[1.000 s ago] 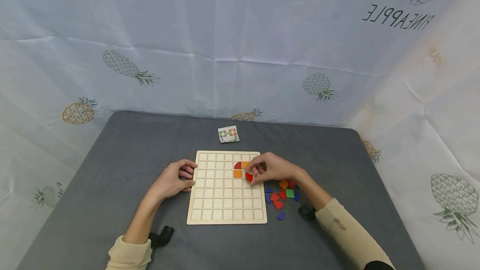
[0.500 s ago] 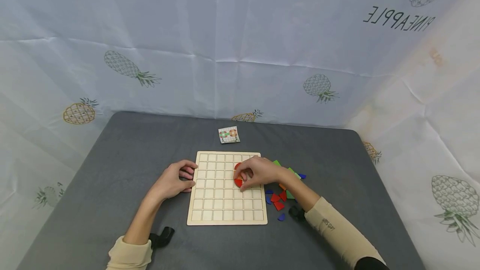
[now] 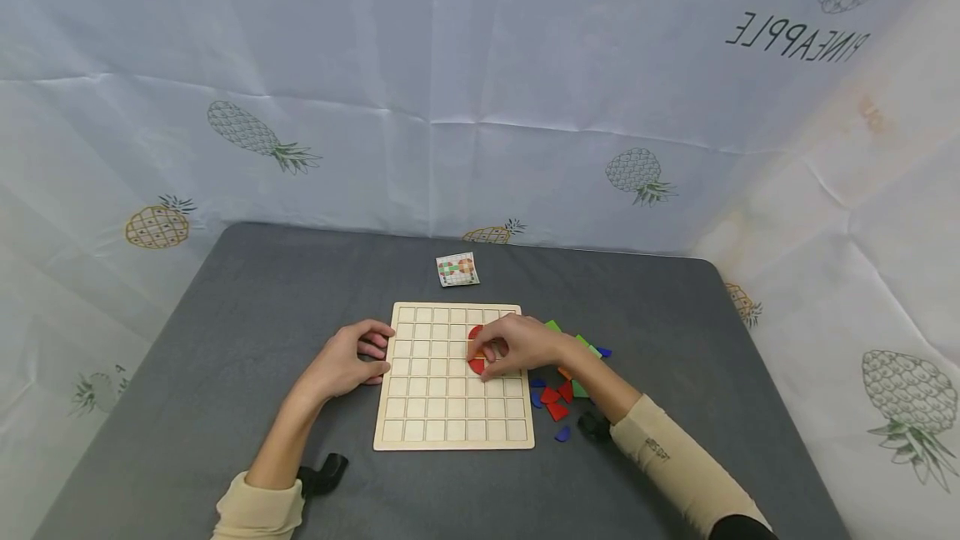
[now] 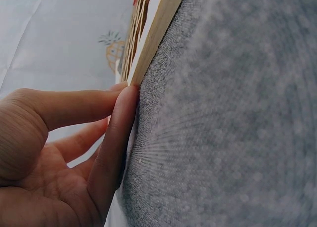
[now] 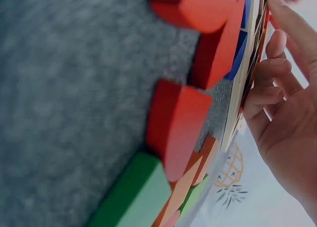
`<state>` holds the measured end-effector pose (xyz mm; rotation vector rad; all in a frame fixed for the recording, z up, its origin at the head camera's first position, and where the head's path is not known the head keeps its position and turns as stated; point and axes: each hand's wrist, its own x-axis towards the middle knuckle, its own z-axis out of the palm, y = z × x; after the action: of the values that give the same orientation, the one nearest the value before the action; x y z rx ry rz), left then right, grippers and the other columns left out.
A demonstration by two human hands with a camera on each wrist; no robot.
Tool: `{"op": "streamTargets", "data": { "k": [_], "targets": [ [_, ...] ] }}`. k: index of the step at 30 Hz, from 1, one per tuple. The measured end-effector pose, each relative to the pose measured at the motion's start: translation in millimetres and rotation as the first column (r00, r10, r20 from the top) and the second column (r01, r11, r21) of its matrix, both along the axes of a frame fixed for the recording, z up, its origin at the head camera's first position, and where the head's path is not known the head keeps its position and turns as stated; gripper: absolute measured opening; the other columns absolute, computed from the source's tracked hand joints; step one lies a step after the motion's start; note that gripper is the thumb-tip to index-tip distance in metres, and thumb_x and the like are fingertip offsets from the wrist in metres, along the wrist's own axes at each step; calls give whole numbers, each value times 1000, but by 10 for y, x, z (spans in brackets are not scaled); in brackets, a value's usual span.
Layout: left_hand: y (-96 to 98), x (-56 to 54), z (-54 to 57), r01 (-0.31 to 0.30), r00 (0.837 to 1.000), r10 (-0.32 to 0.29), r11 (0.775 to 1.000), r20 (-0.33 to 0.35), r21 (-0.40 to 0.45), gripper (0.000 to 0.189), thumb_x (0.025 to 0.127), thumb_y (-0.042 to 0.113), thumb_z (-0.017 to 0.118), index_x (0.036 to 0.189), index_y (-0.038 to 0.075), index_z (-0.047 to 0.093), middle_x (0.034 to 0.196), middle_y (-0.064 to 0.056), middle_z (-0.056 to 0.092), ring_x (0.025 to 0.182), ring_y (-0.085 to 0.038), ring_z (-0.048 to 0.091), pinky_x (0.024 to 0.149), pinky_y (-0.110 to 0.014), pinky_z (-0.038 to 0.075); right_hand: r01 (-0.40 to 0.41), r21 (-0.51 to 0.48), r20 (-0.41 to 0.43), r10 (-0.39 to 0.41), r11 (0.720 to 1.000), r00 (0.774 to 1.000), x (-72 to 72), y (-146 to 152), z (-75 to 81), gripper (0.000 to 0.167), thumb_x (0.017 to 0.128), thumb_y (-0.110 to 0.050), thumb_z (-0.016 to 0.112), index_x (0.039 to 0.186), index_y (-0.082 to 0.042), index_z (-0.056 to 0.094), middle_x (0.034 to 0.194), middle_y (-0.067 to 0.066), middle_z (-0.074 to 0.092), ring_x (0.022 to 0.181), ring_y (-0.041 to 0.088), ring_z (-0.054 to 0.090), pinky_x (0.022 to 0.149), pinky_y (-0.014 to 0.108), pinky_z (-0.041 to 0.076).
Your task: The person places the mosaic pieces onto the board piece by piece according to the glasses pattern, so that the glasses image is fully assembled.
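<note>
My left hand [image 3: 347,361] rests against the left edge of a wooden grid board [image 3: 427,407], index finger and thumb spread along it. The left wrist view shows these fingertips right at the board's wooden edge [image 4: 156,38]. Over the upper right part of the board, my right hand [image 3: 522,342] pinches a red quarter-circle tile [image 3: 477,367] between thumb and index finger, down at a square of the grid. Another red tile [image 3: 475,331] lies on the board just beyond it. An orange tile between them is mostly hidden by the right fingers.
Loose red tiles [image 3: 557,412], blue tiles [image 3: 562,434] and a green block [image 5: 133,192] lie on the grey table right of the board, partly under the right forearm. A small printed pattern card [image 3: 457,269] lies beyond the board. A patterned cloth hangs behind.
My right hand has carried the red quarter-circle tile left and slightly nearer, onto the square below the orange tile, and has stayed there over the last half second. The left hand has not moved.
</note>
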<state>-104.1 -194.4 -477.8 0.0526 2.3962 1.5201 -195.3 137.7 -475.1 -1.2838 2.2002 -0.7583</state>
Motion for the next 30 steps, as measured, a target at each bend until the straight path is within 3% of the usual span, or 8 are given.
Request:
{"op": "streamTargets", "data": {
  "k": [7,17,23,30],
  "targets": [
    [3,-9,-11,-13,1000,13,1000,8,-4,49,91,-8,78,137,-5,63,120,-22,62,101,-27,65,70,-33,68,69,-44,88,-65,997,994,-28,237,41,27,94,-23,87,119,-16,81,88,-6,70,66,1,49,63,18,44],
    [2,-12,-19,-13,1000,13,1000,15,-6,48,91,-8,78,137,-4,63,121,-22,62,102,-26,65,71,-33,69,195,-43,105,-190,980,976,-47,708,125,29,94,-23,87,120,-14,81,85,-3,68,65,6,50,61,23,46],
    [1,-5,-11,-4,1000,4,1000,4,1,49,92,-7,78,138,-5,62,121,-23,61,102,-26,65,70,-34,69,210,-31,159,-202,977,966,-72,970,91,31,94,-19,87,123,-11,80,86,1,71,62,8,51,58,23,49],
    [0,5,5,1,1000,-1,1000,-13,7,51,91,-7,79,139,-7,61,121,-24,62,102,-27,66,70,-36,69,216,10,148,-215,976,965,-119,1146,31,29,94,-18,86,122,-12,81,88,1,70,66,6,52,62,22,51]
  ]
}}
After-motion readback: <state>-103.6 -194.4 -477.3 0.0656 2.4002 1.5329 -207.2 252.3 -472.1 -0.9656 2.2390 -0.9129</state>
